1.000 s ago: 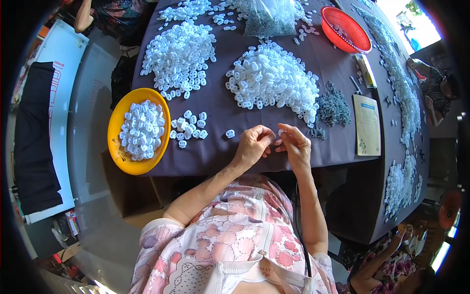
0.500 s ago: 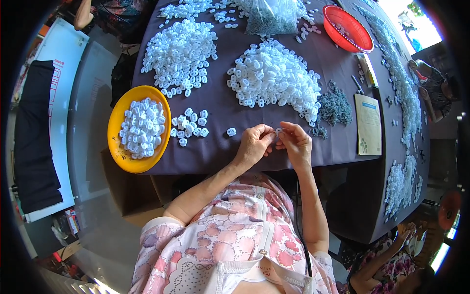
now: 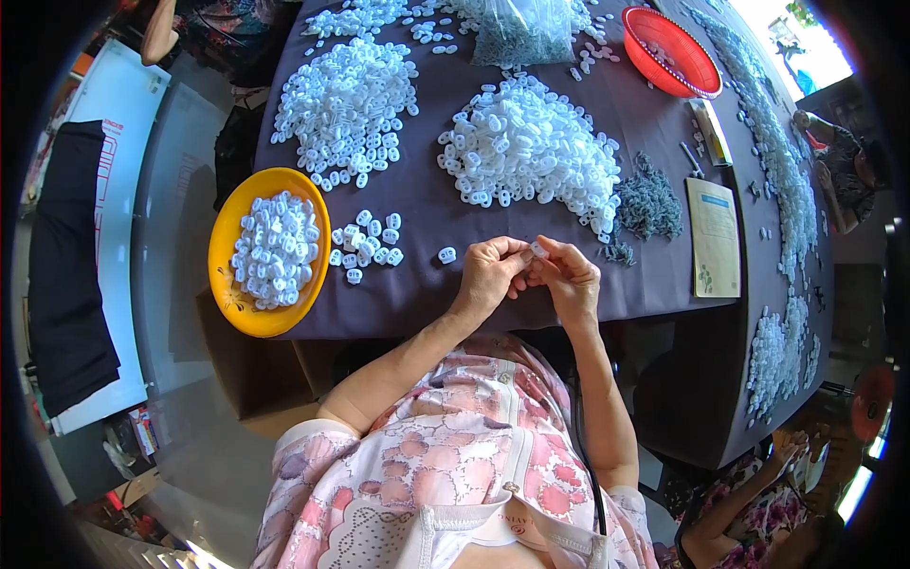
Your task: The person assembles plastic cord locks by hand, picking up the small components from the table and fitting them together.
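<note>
Grip of the right hand (image 3: 567,275) is a thumb-and-finger pinch on a small white piece (image 3: 539,249), held just above the front of the counter (image 3: 398,299). Fingertips of the left hand (image 3: 495,268) meet it from the other side; whether they grasp a part of their own is hidden, so I cannot tell.

One loose piece (image 3: 446,255) lies just beside the left hand, between it and a small cluster (image 3: 365,245). Beyond the hands stands a large white heap (image 3: 531,142), its near end close to the right fingers, with a mound of grey parts (image 3: 649,201) next to it and a few strays (image 3: 618,253) nearer the hand.

Something so small, pinched by the tips alone, could slip or spin if the two hands push unevenly, and might drop over the near edge, since the hands work close to it. A careless sweep of the right hand could drag strays into the white heap and mix the two. The yellow bowl (image 3: 224,266), piled with pieces, seems to reach past the counter's corner; a knock from the left elbow could tip it.
</note>
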The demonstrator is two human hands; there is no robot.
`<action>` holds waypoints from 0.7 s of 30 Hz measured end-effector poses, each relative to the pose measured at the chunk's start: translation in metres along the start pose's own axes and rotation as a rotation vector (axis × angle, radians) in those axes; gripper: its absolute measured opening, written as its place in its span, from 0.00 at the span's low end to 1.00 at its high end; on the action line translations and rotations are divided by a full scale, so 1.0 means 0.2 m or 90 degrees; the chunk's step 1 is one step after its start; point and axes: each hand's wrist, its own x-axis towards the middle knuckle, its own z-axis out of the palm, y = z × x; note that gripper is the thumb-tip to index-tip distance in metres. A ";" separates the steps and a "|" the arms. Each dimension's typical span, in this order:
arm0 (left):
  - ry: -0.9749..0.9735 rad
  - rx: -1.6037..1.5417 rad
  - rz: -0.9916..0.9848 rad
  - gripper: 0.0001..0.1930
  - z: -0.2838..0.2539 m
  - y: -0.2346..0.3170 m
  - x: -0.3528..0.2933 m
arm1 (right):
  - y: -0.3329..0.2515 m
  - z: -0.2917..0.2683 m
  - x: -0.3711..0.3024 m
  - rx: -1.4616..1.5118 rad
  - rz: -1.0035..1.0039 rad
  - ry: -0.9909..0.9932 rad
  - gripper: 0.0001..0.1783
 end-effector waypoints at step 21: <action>-0.011 0.478 0.457 0.01 0.03 -0.06 0.01 | -0.07 -0.09 -0.03 -0.553 -0.339 -0.038 0.11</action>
